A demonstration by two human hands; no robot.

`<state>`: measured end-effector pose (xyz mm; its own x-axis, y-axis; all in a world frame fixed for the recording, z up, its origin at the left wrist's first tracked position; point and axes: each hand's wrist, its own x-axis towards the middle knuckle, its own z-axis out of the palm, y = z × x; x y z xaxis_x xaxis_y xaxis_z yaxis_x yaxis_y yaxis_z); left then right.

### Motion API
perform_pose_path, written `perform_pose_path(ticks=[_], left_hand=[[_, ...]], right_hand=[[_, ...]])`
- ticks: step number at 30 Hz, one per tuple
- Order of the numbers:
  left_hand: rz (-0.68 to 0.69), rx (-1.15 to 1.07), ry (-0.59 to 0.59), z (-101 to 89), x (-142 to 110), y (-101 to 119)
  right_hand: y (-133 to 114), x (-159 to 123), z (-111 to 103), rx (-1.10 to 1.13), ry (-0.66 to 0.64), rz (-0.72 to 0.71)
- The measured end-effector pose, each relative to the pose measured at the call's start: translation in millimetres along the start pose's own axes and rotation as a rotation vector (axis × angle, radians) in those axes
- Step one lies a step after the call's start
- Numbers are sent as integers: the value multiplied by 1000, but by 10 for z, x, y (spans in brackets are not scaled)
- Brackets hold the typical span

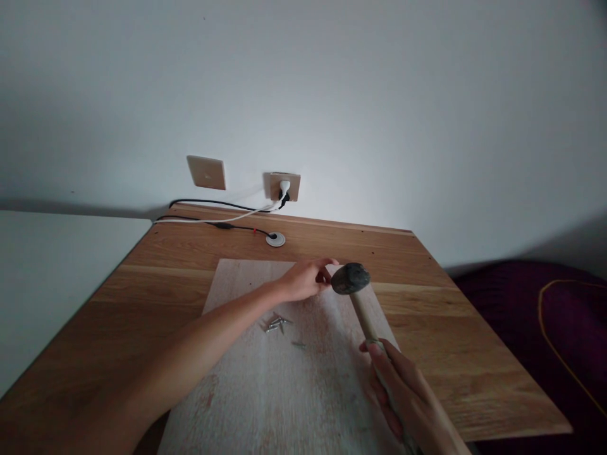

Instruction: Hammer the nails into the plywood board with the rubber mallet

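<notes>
My right hand (403, 392) is wrapped round the pale handle of a mallet (351, 279), whose dark, worn head is raised over the right part of a whitish wooden board (256, 385). At the board's far right corner is my left hand (307, 279), its fingers curled together as in a pinch. What those fingers hold, if anything, is hidden beside the mallet head. Several small silvery metal fasteners (277, 323) lie in a loose pile on the board below my left wrist. One more fastener (298, 345) lies apart, nearer to me.
The board lies on a brown wooden table (474, 366). Behind it, black and white cables (213, 221) run to a wall socket (284, 188) and a round cable hole (275, 239). A white surface (57, 272) borders the left; dark purple fabric (516, 309) is at the right.
</notes>
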<state>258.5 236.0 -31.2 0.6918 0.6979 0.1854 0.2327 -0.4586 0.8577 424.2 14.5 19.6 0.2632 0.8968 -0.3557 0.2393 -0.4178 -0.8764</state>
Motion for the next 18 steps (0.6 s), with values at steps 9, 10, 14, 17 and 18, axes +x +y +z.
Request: perform_pose_path(ticks=[9, 10, 14, 17, 18], left_hand=[[23, 39, 9, 1, -13, 10], [35, 51, 2, 3, -17, 16], [57, 114, -30, -19, -25, 33], [52, 143, -66, -126, -37, 90], [64, 173, -86, -187, -53, 135]], right_hand=[[-16, 36, 16, -39, -66, -12], [6, 20, 10, -34, -52, -5], [178, -113, -94, -18, 20, 49], [345, -210, -195, -13, 61, 117], [393, -228, -214, -6, 82, 140]])
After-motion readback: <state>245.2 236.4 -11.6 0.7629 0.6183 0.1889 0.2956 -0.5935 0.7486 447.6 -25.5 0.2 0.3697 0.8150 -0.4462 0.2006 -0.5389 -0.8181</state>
